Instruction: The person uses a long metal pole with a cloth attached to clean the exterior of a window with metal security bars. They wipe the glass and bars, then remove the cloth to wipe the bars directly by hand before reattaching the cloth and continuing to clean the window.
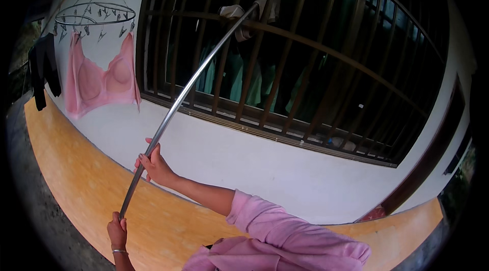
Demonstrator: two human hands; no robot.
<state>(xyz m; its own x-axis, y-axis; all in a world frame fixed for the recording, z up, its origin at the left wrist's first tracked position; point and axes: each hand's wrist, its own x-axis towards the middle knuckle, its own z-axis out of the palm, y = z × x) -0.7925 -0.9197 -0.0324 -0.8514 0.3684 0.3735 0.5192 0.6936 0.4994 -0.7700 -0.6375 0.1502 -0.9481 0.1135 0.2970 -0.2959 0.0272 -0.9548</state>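
Note:
A long silver metal pole (180, 100) rises at a slant in front of me and looks bent by the lens. Its lower end is in the fist of my left hand (117, 231), which wears a bangle at the wrist. Higher up, my right hand (156, 166) wraps the shaft between thumb and fingers. At the top end, a pale cloth (263, 5) hangs about the pole's tip against the metal window bars (284, 74). How the cloth is fixed there, I cannot tell.
To the left hangs a round clip hanger (95, 23) bearing a pink bra (104, 80). Dark trousers (44, 66) hang beyond it. Behind the bars is dark window glass (344, 91). A white wall (244, 160) meets a yellowish floor (160, 213); a dark doorway frame (431, 152) stands right.

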